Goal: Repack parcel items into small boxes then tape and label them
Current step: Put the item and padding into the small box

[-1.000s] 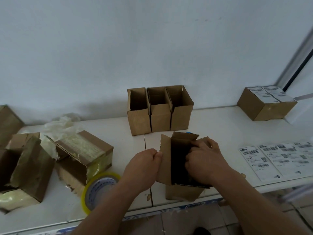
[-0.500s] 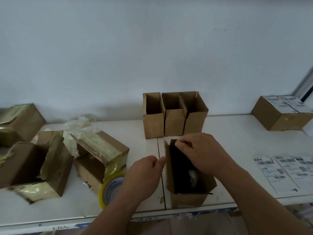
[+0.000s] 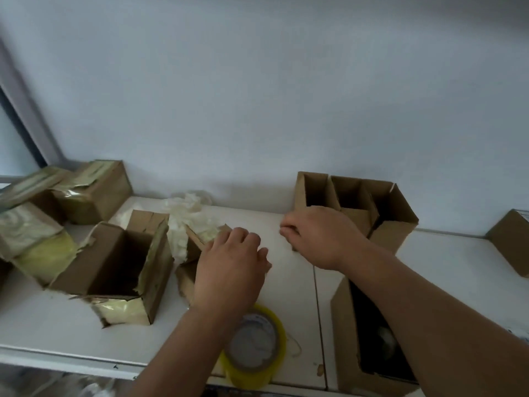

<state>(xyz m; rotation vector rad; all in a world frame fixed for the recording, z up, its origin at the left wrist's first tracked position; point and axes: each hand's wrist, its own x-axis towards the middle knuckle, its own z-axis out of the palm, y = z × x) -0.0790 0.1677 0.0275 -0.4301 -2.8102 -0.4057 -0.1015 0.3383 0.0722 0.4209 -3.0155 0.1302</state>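
Observation:
My left hand (image 3: 229, 267) hovers with loosely curled fingers over a torn brown parcel (image 3: 197, 245) wrapped in yellowish tape, left of centre; whether it touches the parcel is unclear. My right hand (image 3: 320, 236) is in the air beside it, fingers loosely bent, holding nothing I can see. My right forearm crosses over a small open box (image 3: 343, 325) at the front right. Its inside is dark, with a pale item (image 3: 386, 339) in it. Three empty small boxes (image 3: 400, 219) stand in a row at the back wall, just behind my right hand.
A yellow tape roll (image 3: 254, 348) lies at the table's front edge under my left wrist. An opened, emptied parcel (image 3: 114, 267) and more taped parcels (image 3: 94, 193) crowd the left side. Crumpled plastic wrap (image 3: 186, 207) lies behind them. Another box (image 3: 509, 242) sits far right.
Both hands have left the small box at the front and moved left and back toward the torn parcel. The view has swung left, so the labels are out of sight.

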